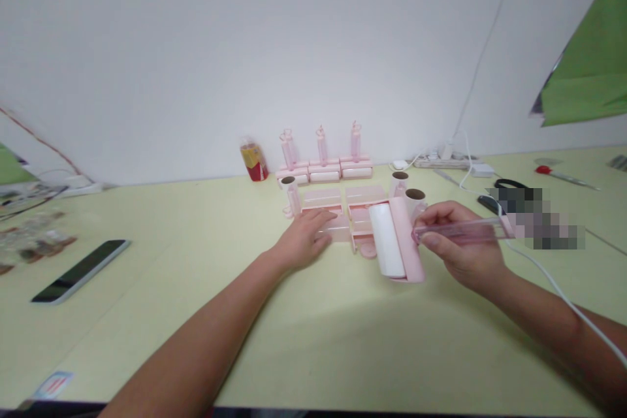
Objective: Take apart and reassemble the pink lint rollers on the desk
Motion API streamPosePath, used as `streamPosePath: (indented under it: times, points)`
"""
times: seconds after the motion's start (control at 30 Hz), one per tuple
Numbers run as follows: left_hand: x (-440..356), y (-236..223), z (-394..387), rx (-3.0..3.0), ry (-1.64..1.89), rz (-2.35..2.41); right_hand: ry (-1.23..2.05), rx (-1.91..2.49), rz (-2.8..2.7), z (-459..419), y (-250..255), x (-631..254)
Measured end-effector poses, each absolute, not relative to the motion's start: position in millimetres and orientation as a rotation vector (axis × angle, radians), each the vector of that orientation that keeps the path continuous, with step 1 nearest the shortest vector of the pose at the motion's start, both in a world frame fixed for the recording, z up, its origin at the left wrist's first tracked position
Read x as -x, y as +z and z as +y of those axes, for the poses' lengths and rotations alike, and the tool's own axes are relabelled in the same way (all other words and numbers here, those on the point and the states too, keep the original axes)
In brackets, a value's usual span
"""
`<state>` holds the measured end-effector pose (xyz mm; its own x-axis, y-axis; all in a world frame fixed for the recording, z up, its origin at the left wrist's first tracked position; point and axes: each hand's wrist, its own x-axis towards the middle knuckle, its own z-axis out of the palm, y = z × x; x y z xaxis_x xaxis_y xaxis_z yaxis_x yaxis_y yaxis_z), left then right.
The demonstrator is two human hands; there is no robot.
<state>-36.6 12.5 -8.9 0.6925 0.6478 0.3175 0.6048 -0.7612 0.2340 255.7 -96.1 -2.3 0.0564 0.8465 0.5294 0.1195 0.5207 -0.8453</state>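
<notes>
My right hand (463, 241) is closed around the clear pink handle of a lint roller (409, 241). Its head, with a white sheet roll and a pink cover, is held tilted above the table. My left hand (306, 238) reaches to a translucent pink cover (336, 230), thumb and fingers apart around its near-left end; whether it touches the cover is hard to make out. Beside that cover lie a pink open case (362, 236) and a round pink piece (368, 249). More translucent covers (365, 194) lie just behind.
Three lint rollers (324, 171) stand against the wall with handles up. Rolls with cardboard cores (415, 195) stand at right. A red-yellow can-like container (255, 161), a phone (81, 271), a power strip (443, 162), a white cable (553, 281) and a red-tipped tool (563, 176) lie around.
</notes>
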Motion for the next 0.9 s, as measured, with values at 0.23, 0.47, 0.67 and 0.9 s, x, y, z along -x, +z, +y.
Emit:
streamPosePath:
  times: [0.23, 0.47, 0.67, 0.9]
  points:
    - [32.6, -12.2, 14.7, -2.821, 0.632, 1.024, 0.681, 0.886, -1.45, -95.5, -3.6, -256.4]
    - [34.3, -15.0, 19.2, -2.839, 0.652, 1.007, 0.686, 0.89, -1.456, -96.2, -3.1, -255.6]
    - [34.3, -16.0, 19.4, -2.839, 0.673, 1.002, 0.704, 0.885, -1.465, -95.9, -4.7, -256.2]
    - [34.0, -11.1, 16.0, -2.749, 0.728, 1.002, 0.732, 0.885, -1.47, -95.8, -4.6, -255.3]
